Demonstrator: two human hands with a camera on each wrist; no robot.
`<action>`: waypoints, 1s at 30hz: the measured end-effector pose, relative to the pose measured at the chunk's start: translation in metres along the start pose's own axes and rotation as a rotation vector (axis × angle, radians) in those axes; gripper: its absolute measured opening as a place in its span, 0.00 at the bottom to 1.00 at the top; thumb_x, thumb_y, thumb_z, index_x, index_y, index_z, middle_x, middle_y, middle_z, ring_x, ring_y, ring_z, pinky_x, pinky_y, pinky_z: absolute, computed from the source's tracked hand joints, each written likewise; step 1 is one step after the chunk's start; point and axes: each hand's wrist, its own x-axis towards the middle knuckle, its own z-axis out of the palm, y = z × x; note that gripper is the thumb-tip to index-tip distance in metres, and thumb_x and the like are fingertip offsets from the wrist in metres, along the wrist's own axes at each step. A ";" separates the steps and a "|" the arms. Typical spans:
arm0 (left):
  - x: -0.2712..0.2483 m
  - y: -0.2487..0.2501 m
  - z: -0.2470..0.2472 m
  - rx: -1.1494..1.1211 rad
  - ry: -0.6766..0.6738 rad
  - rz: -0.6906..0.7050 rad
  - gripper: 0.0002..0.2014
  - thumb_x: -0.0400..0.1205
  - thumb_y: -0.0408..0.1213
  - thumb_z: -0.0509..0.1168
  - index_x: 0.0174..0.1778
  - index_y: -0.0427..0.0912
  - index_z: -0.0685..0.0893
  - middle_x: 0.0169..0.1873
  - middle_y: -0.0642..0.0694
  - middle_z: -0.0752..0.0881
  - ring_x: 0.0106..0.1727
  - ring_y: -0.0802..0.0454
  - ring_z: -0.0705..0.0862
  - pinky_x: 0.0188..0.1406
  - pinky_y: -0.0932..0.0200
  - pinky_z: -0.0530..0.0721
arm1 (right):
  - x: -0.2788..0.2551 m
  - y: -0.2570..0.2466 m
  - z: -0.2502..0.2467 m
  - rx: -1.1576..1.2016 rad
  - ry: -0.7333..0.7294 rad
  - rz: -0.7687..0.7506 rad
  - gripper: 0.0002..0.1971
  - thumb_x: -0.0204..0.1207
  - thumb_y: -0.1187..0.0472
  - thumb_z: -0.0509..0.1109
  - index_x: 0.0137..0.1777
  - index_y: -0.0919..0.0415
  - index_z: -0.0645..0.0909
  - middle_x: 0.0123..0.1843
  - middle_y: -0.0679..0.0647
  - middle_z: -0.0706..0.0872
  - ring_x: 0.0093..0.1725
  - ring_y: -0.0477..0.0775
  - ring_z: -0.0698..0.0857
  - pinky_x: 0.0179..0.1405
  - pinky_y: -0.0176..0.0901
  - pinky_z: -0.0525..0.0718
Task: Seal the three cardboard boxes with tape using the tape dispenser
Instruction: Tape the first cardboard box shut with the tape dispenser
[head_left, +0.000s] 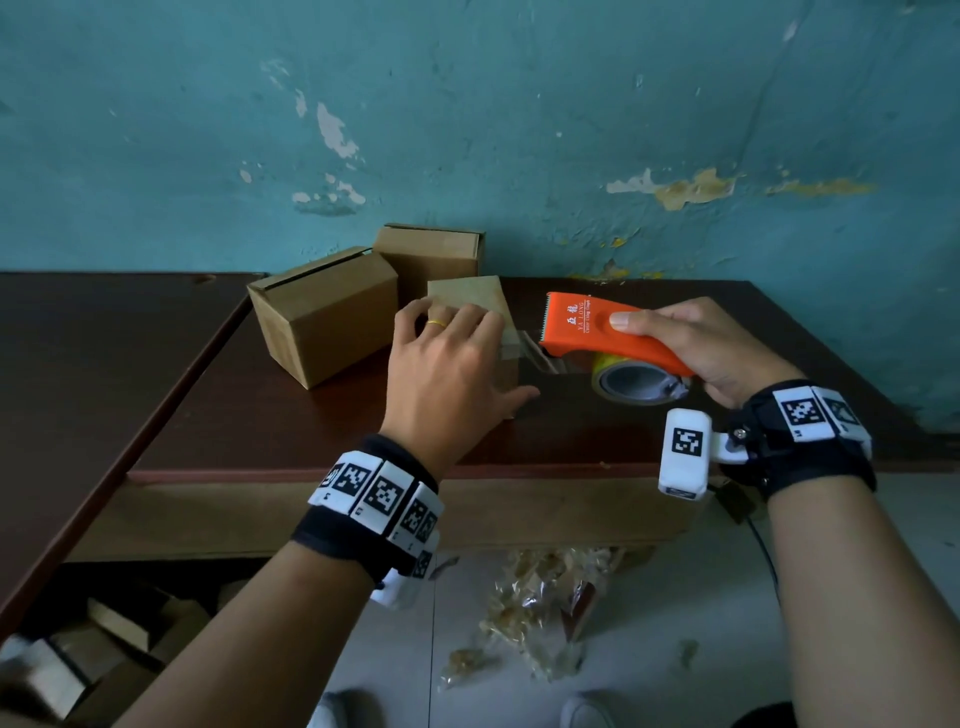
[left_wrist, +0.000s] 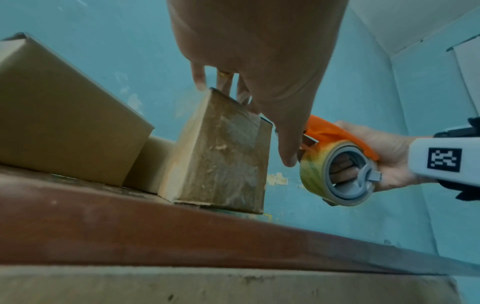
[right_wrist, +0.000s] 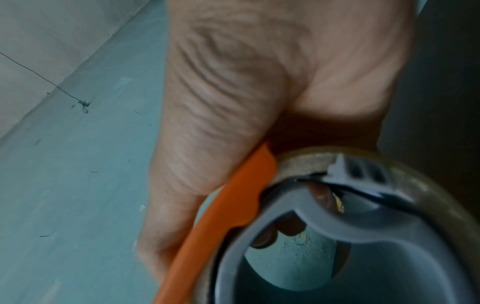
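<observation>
Head view: left hand (head_left: 447, 358) rests flat on small brown cardboard box (head_left: 467, 293), right hand (head_left: 696, 343) grips orange plastic tape dispenser (head_left: 587, 327); box may slide, skewing the seal.

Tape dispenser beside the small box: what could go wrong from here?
The left hand only rests on top of the small box, so a pull by the right hand could drag or tip it. Its thumb hangs close to the tape dispenser and its serrated blade; a cut there might nick it.
</observation>
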 end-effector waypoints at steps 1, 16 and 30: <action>0.000 0.002 0.001 0.009 0.002 -0.016 0.31 0.73 0.68 0.77 0.57 0.44 0.85 0.56 0.45 0.90 0.61 0.39 0.88 0.79 0.34 0.73 | 0.000 0.000 0.001 -0.002 -0.002 -0.003 0.30 0.68 0.38 0.79 0.49 0.70 0.92 0.44 0.66 0.95 0.46 0.67 0.94 0.56 0.52 0.88; -0.002 -0.026 0.017 -0.041 0.055 0.012 0.29 0.80 0.46 0.79 0.78 0.42 0.85 0.70 0.42 0.89 0.75 0.42 0.86 0.93 0.37 0.56 | 0.006 0.002 0.025 0.025 -0.106 0.026 0.38 0.64 0.33 0.82 0.50 0.73 0.92 0.47 0.70 0.94 0.46 0.68 0.92 0.55 0.54 0.84; -0.003 -0.031 0.021 -0.094 0.079 -0.012 0.26 0.83 0.47 0.74 0.78 0.43 0.85 0.75 0.42 0.87 0.78 0.43 0.84 0.82 0.43 0.78 | 0.001 -0.002 0.033 -0.007 -0.119 0.052 0.28 0.69 0.38 0.76 0.43 0.69 0.90 0.32 0.67 0.91 0.28 0.55 0.89 0.32 0.38 0.85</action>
